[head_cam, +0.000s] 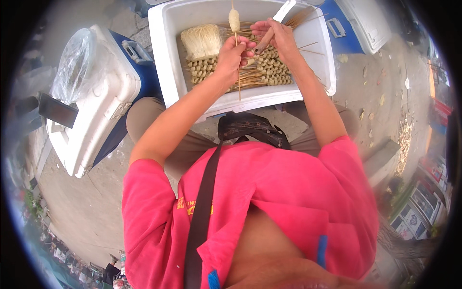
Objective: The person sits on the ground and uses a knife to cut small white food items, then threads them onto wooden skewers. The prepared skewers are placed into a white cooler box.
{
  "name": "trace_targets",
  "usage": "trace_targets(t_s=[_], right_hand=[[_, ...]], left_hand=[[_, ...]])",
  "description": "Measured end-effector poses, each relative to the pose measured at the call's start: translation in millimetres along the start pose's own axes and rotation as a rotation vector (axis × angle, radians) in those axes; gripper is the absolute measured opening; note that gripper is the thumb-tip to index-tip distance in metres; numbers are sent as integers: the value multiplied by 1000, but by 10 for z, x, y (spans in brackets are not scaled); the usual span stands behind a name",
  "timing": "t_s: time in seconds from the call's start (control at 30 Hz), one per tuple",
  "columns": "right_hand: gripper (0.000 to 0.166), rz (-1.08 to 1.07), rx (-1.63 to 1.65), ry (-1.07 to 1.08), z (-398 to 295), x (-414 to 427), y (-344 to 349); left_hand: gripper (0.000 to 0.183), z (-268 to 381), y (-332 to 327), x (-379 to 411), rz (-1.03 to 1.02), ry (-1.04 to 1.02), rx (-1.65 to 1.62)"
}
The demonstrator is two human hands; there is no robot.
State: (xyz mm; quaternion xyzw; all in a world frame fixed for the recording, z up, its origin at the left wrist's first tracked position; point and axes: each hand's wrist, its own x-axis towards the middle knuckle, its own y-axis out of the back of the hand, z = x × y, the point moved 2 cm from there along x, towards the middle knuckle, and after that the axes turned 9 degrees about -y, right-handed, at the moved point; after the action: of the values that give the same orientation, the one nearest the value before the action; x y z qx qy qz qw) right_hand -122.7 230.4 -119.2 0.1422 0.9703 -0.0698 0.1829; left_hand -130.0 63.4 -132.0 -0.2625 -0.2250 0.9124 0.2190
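Observation:
My left hand (230,57) grips a thin wooden skewer (239,81) that stands lengthwise in view. Near its far end sits a pale, oval piece of food (234,20). My right hand (282,39) holds a knife by its brown wooden handle (264,42); the bright blade (285,10) points away to the upper right. Both hands are close together above a white cool box (169,77). Inside lie rows of spiral-cut food on skewers (276,68), partly hidden by my hands, and a wrapped bundle of enoki mushrooms (202,41).
A second cool box, blue with a white lid (97,119), stands at the left, bearing a clear plastic bag (74,65) and a dark flat object (58,109). Another blue box (337,27) is at the upper right. A black bag (251,126) hangs between my knees.

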Motion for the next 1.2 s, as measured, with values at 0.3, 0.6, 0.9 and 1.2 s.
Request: trace_targets(t_s=[0.3,0.6,0.9,1.2], right_hand=[[40,117,-438,111,-120,207,-417],[21,73,-1419,54,1144,574,637],[22,-95,-1784,-38,1449,507,864],[17,-174,-1755,-272,-71,42,1090]], left_hand=[[17,163,-76,126,86,-266,165],[18,227,-26,197,136,-10,-207],[15,223,19,236,149,38,-233],[17,66,-8,177,111,51,-169]])
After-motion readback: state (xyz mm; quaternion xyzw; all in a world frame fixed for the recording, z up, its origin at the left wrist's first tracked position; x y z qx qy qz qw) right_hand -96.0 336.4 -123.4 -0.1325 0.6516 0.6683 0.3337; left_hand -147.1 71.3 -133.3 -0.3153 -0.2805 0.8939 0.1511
